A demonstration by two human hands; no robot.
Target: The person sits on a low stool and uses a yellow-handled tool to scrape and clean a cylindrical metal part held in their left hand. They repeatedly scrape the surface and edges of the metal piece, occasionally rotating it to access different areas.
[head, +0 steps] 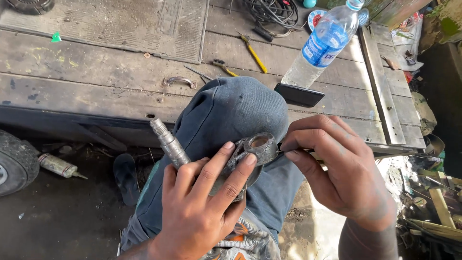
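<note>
Metal spindle part [240, 156]: clasped in left hand [202, 207], shaft pointing up-left; right hand [341, 173] pinches thin tool at its ring end.

Wooden platform [96, 72], water bottle [322, 43], mat [144, 24], pliers [252, 53]

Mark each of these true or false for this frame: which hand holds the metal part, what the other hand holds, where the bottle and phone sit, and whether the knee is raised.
1. The left hand grips the grey metal part with a threaded shaft. True.
2. The right hand is empty and flat on the planks. False: it pinches a thin tool against the part's ring.
3. The water bottle lies on the ground. False: it stands tilted on the wooden platform.
4. A dark phone lies beside the bottle. True.
5. The part rests against a knee in blue denim. True.
</note>
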